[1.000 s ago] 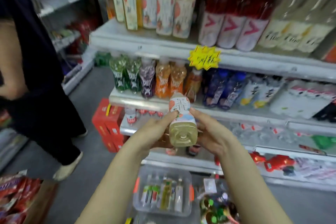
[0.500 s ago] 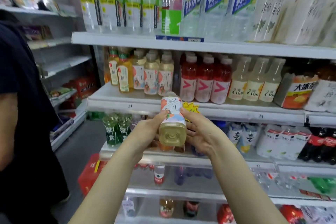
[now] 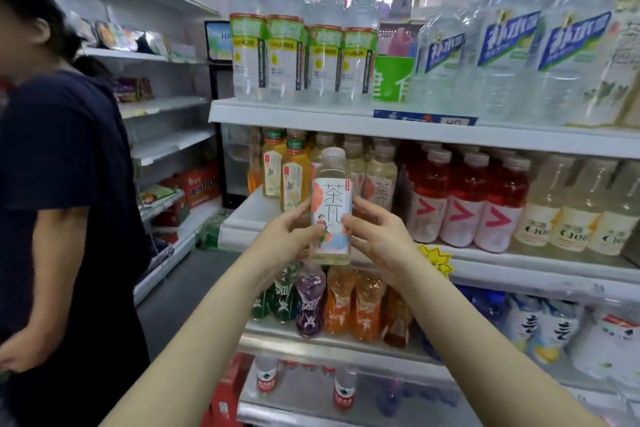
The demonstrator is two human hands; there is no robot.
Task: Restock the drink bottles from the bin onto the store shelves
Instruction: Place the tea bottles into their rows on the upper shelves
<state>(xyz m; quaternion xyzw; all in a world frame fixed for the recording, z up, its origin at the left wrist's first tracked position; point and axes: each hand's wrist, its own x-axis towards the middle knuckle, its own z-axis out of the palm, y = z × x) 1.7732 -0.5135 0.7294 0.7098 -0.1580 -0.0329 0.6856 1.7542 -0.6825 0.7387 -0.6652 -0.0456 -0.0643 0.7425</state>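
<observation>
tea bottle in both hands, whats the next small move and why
Probably ease the tea bottle forward onto the shelf right behind it. The left hand and right hand hold it upright, level with the matching pale bottles that stand between the amber bottles and the red bottles.

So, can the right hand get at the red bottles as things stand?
Probably, once freed. The red bottles stand at the shelf front just right of the right hand, with nothing between. But its fingers hold the tea bottle, shared with the left hand.
</observation>
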